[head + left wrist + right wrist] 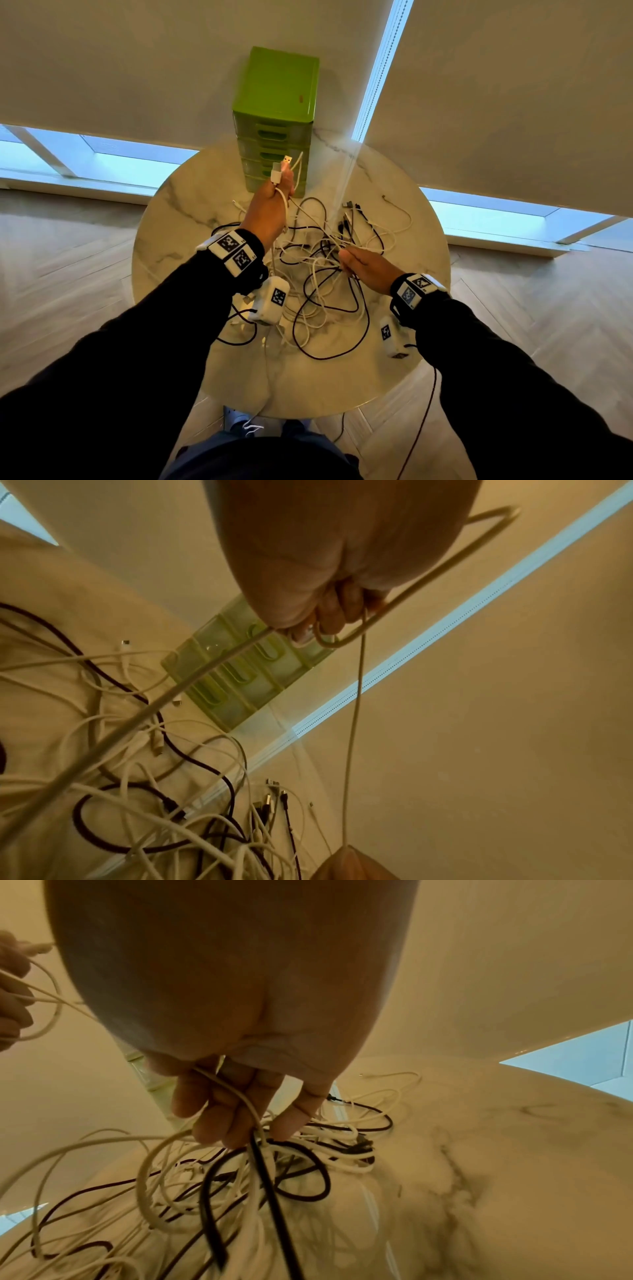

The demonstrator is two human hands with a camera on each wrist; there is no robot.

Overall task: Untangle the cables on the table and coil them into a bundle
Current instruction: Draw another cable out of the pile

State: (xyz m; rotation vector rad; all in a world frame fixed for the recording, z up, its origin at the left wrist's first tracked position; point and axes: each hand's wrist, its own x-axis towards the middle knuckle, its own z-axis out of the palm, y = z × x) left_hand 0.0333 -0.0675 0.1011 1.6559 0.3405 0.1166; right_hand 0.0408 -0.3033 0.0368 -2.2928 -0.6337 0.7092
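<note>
We stand at a round marble table (178, 219), the largest thing before us, set against pale blinds (513, 102) with strips of bright window below them. At the table's far edge stands a green drawer unit (279, 89), upright, its drawer fronts facing us.

Across the middle of the table lies the tangle (322, 284) of white and dark cables, loops crossing one another, with several loose plug ends lying to the far right of the heap.

Our left hand (270, 209) is raised above the table in front of the drawers, fingers curled tight around a white cable (301, 212). Its USB plug (287, 159) sticks up past the knuckles, and the left wrist view shows the cable looped out of the fist and running down toward the heap.

Our right hand (363, 263) is lower, over the right side of the tangle. In the right wrist view its fingers (212, 1123) are closed narrowly on a white strand that passes across them, with a dark cable (274, 1204) hanging from the same pinch. We cannot tell whether this strand is the cable held by the left hand.
</note>
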